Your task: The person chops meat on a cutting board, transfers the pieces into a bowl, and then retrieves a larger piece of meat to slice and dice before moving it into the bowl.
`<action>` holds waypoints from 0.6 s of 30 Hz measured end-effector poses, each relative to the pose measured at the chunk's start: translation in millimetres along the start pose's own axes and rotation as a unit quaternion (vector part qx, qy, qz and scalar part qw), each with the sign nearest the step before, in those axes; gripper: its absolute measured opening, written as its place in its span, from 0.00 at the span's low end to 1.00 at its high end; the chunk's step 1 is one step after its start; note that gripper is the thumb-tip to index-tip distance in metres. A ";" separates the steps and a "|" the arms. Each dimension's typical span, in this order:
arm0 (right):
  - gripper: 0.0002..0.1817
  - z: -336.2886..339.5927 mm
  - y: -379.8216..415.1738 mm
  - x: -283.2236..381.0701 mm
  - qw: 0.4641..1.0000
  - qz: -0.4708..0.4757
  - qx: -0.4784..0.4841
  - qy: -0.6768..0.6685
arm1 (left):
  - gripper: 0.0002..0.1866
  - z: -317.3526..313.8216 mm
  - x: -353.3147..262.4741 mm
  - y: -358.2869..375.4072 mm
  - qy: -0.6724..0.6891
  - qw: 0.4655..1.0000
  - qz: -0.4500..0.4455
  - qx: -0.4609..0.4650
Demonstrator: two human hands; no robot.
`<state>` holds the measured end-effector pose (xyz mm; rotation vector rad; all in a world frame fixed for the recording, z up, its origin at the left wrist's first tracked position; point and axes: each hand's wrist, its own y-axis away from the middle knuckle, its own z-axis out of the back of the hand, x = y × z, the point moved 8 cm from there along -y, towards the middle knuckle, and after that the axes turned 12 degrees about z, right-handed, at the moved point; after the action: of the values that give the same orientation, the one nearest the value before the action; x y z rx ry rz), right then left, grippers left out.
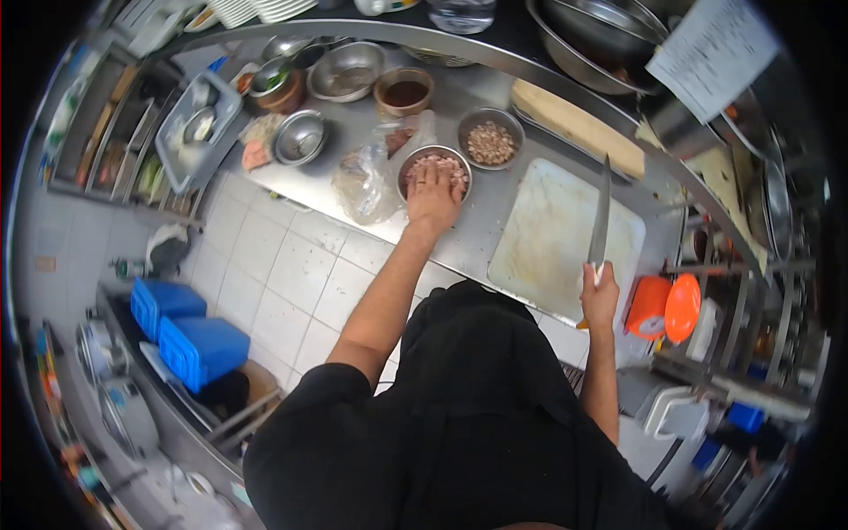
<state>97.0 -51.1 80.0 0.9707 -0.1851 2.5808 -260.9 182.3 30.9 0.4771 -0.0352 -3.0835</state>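
While the left hand (433,196) rests fingers-spread in a steel bowl of chopped meat (435,168) on the steel counter (495,225), the right hand (600,296) grips a knife (601,216) fully closed. Blade lies over the white cutting board (552,243); tiled floor (283,274) below.

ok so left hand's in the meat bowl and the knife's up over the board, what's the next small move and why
Probably lift a handful from the meat bowl onto the cutting board: the left hand rests on the pieces, the board looks bare, and the right hand holds the knife over it.

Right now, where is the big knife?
The knife is in the right hand, its blade pointing up over the white cutting board, right of the bowls.
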 end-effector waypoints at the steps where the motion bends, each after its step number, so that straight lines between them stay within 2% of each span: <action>1: 0.22 -7.6 -5.6 -24.8 0.998 0.040 -0.007 0.048 | 0.33 4.6 -4.3 1.9 -0.011 0.999 0.021 0.024; 2: 0.23 -15.1 -13.1 -40.2 0.992 0.079 -0.017 0.094 | 0.33 3.2 -6.3 0.0 -0.008 0.999 0.022 0.023; 3: 0.24 -25.5 -19.1 -51.5 0.991 0.086 0.012 0.100 | 0.32 -2.3 -7.1 -4.5 -0.007 0.999 0.022 0.026; 5: 0.26 -34.7 -20.2 -76.6 0.988 0.083 0.067 0.113 | 0.29 -9.7 -11.1 -9.3 -0.020 0.999 0.012 0.024; 8: 0.27 -34.9 -24.9 -82.2 0.988 0.056 0.113 0.092 | 0.27 9.0 -27.0 0.8 -0.035 0.997 0.049 0.054; 13: 0.26 -32.6 -30.7 -86.4 0.983 0.083 0.136 0.091 | 0.30 12.6 -21.1 13.5 -0.109 0.981 0.159 -0.002; 16: 0.26 -30.2 -35.0 -85.4 0.980 0.082 0.164 0.074 | 0.32 9.0 -18.3 17.8 -0.075 0.985 0.152 -0.025; 18: 0.26 -28.7 -35.3 -82.8 0.978 0.087 0.171 0.082 | 0.28 14.9 -17.5 24.9 -0.003 0.989 0.125 -0.078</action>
<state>150.5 -36.1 3.6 0.8800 0.2376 2.9012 -248.3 158.2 51.1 0.4193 0.1353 -2.8150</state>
